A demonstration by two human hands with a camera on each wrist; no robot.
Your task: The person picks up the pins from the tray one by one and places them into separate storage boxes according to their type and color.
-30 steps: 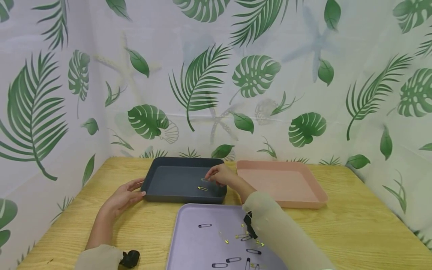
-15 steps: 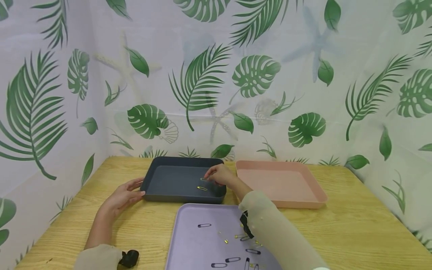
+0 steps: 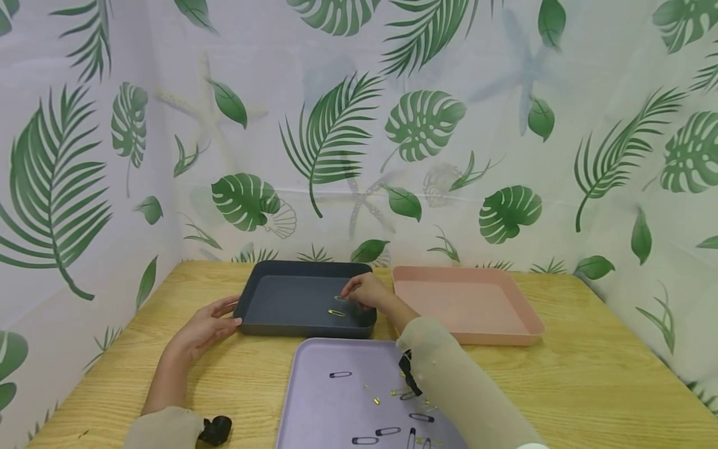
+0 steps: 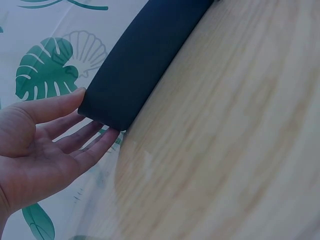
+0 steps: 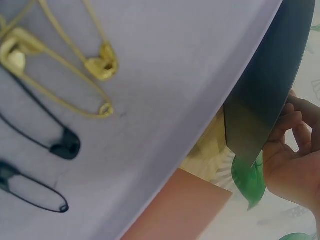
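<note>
A dark blue-grey tray (image 3: 291, 299) lies at the back left of the table. My left hand (image 3: 204, 327) touches its left end with fairly straight fingers; in the left wrist view, the thumb meets the rim and the fingertips (image 4: 107, 140) the wall's lower edge. Over the tray's right part, my right hand (image 3: 367, 292) pinches a small safety pin (image 3: 339, 298) at its fingertips. A gold safety pin (image 3: 336, 313) lies just in front, on the tray floor. In the right wrist view the tray's wall hides part of my right hand (image 5: 295, 155).
A lilac tray (image 3: 314, 399) in front bears several black safety pins (image 3: 388, 431) and gold safety pins (image 5: 60, 80), partly hidden by my right sleeve. To the right of the dark tray stands a pink tray (image 3: 465, 305). All rest on a wooden table (image 3: 594, 374) before a leaf-print backdrop.
Both hands stay almost where they were. My right forearm has shifted slightly to the left, and the pins in the trays lie as before.
</note>
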